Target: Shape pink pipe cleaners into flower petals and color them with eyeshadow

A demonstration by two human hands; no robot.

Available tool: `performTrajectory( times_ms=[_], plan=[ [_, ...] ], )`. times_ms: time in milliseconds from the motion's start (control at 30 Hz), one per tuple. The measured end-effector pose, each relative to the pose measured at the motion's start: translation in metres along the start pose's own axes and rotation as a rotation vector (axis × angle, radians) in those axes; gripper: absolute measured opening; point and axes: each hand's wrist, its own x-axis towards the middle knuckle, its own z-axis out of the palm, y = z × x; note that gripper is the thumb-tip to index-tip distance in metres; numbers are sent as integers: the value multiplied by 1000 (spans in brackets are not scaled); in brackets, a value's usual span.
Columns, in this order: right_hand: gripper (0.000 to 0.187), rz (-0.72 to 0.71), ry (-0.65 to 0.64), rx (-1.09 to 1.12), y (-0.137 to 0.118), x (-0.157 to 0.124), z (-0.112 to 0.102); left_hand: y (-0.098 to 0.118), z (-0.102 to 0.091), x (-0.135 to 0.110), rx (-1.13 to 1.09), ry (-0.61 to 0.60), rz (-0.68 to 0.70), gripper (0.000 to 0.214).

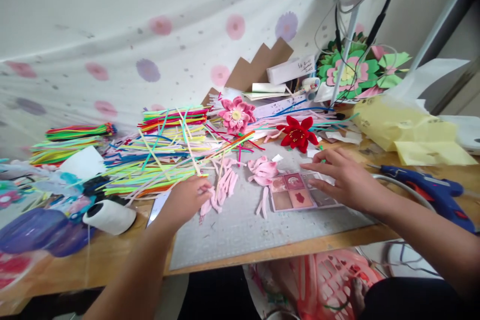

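My left hand (187, 199) is curled at the left edge of the grey cutting mat (240, 232), its fingertips pinched on a pink pipe-cleaner petal piece (221, 191). My right hand (343, 178) lies flat with fingers spread on a small palette of pink and brown squares (296, 195). A cluster of bent pink petals (262, 170) lies between the hands. Behind them a red flower (298, 132) and a pink flower (236, 114) rest on the table.
A heap of coloured pipe cleaners (161, 152) fills the left half of the table. A blue glue gun (431, 192) lies at the right, beside yellow paper (408, 130). A white thread roll (110, 216) and purple bag (37, 232) sit near left. A pink basket (333, 280) stands below.
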Motion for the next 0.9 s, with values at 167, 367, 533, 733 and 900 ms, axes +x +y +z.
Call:
performTrajectory(
  times_ms=[167,367,533,733,900],
  plan=[
    [34,-3,-32,-23,-3,3,3,-1,9,-12,-36,-45,44,18],
    [36,-37,-86,-62,-7,5,4,-3,5,-20,-57,-4,11,12],
    [35,-47,-83,-62,-5,3,3,2,11,-23,36,28,-13,12],
    [37,-62,-201,-9,-7,-1,-2,-4,11,-26,-56,86,-124,25],
    [36,-59,-253,8,-11,-1,-1,-5,-1,-18,-219,87,-66,30]
  ],
)
